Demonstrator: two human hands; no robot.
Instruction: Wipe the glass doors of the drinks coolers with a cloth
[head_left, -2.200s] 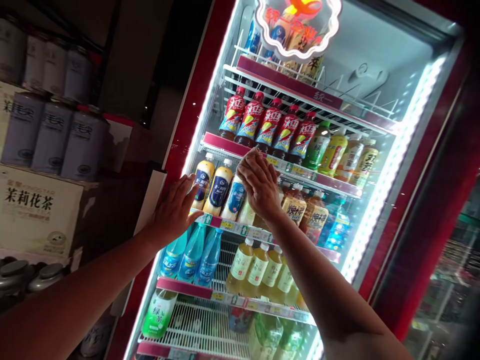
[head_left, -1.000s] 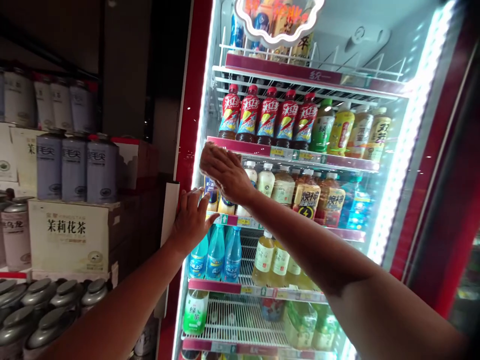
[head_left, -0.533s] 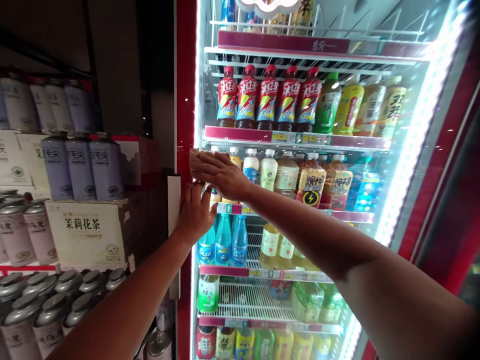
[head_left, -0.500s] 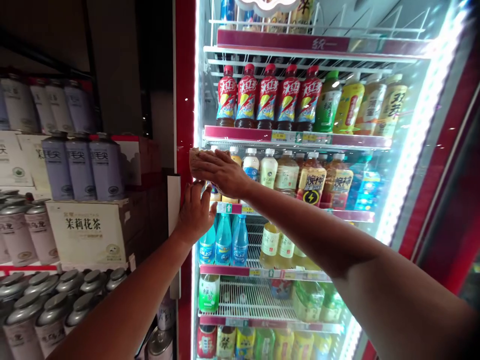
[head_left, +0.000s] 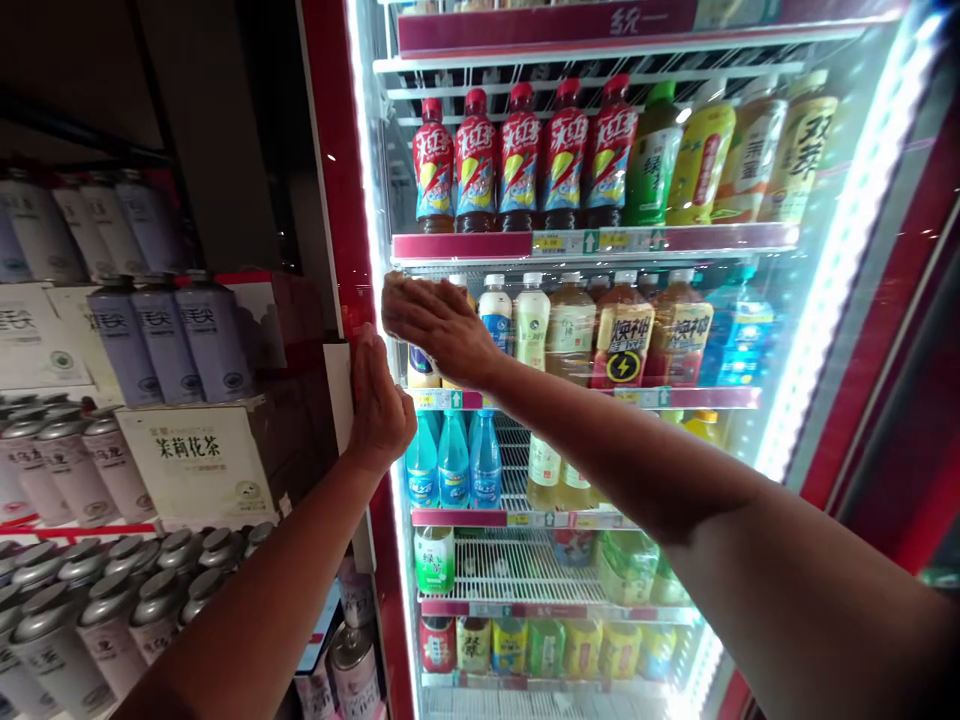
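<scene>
A glass-door drinks fridge, with its red door frame (head_left: 330,150), stands in front of me. My right hand (head_left: 442,325) lies flat against the glass near the left edge, pressing a crumpled light-brown cloth (head_left: 391,285) under its fingers. Most of that cloth is hidden by the hand. Lower and to the left, my left hand (head_left: 379,400) rests with fingers stretched upward on the red frame, beside the pale door handle (head_left: 339,385). It holds nothing that I can see.
Behind the glass, shelves carry red-capped bottles (head_left: 519,160), blue bottles (head_left: 454,465) and other drinks. On the left, purple tea canisters (head_left: 214,340) stand on a cream tea box (head_left: 199,455), above rows of silver-lidded canisters (head_left: 112,610). A dark device (head_left: 319,635) shows below my left forearm.
The view has tilted down and shifted. My left hand has straightened its bent fingers and set them upright along the frame. My right hand stays near the glass's left edge with the cloth.
</scene>
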